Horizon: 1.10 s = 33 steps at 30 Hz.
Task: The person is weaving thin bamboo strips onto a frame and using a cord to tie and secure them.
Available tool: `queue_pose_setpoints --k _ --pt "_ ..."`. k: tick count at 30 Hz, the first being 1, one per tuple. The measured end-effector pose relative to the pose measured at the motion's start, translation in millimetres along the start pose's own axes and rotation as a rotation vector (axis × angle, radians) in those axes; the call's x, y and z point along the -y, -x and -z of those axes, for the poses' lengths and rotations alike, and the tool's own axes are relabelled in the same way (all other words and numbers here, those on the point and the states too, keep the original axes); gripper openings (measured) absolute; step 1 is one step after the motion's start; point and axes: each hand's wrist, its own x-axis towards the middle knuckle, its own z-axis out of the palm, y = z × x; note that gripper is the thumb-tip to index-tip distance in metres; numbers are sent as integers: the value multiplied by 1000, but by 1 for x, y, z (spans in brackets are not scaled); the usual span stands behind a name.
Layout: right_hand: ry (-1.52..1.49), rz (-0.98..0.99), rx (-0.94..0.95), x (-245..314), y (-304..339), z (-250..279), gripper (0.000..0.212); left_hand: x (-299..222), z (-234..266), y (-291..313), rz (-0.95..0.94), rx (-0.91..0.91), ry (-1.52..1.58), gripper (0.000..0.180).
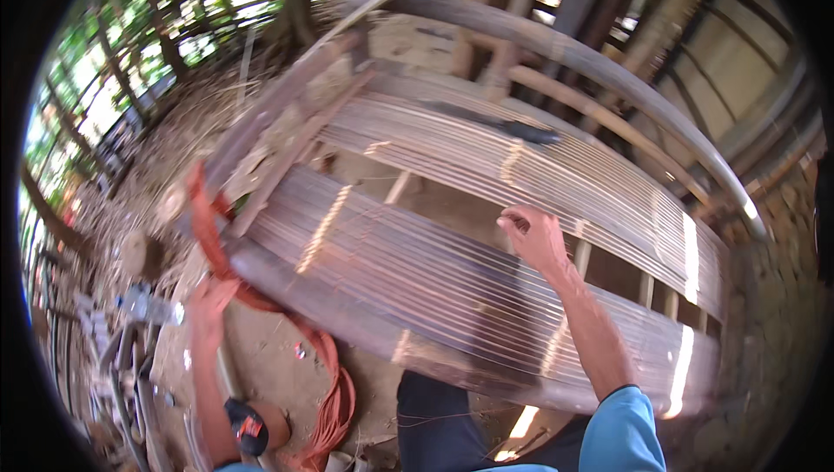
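At the left of the frame, 1 clear plastic bottle [155, 308] lies near a round wood block [141, 253]; sticks [122, 376] at lower left, tree trunk [301, 3] at upper left

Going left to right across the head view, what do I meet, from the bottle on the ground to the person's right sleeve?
Clear plastic bottle → left hand → yellow lashing on the near slats → dark trouser leg → right hand → blue sleeve.
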Motion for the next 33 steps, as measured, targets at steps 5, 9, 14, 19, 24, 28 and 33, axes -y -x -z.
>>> queue_pose_setpoints --k 5,9,14,19,24,28,33 --pt "335 -115 -260 -80 71 109 13 114 135 67 -76 -210 -483 18" --pt "445 -238 -323 -143 136 184 19 29 10 46 -382 -565 -538 11" --pt "467 -215 -322 -173 134 175 26 -180 -157 86 -331 -385 -531 13" --pt "539 -66 -513 -184 145 183 28 -198 -295 105 -426 -88 -592 48" --pt "502 -78 -477 -183 140 186 35 -218 -379 131 -524 78 -727 82" --pt "440 -44 -467 -171 137 169 34 -285 -402 238 -713 991 -242 54" --pt "516 49 -478 -221 144 185 37 -284 -337 319 -68 951 303 29"
